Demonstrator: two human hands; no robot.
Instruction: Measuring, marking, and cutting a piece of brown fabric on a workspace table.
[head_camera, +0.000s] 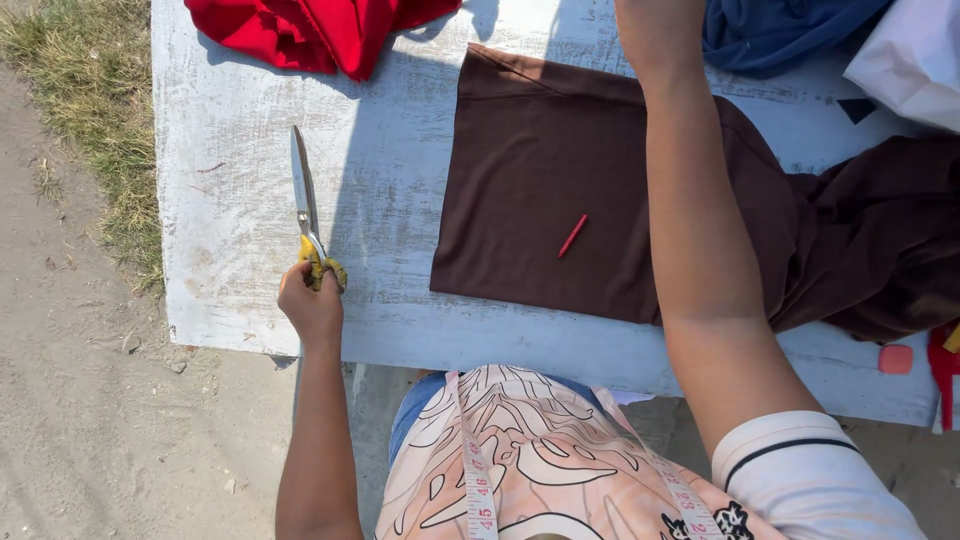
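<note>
On the white counter (240, 280), a folded brown cloth (540, 200) is lying flat, a red marking crayon (573, 236) resting on it within reach. The left hand (312, 305) is clamping yellow-handled scissors (307, 215), blades flat and pointing away; the right hand is reaching out of view.

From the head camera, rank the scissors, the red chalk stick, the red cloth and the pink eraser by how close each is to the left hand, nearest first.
1. Scissors: yellow handles in the grip of the left hand, blades pointing up the white table.
2. Red chalk stick: to the right, lying on the brown fabric.
3. Red cloth: at the table's far edge.
4. Pink eraser: far right, near the front edge.
</note>
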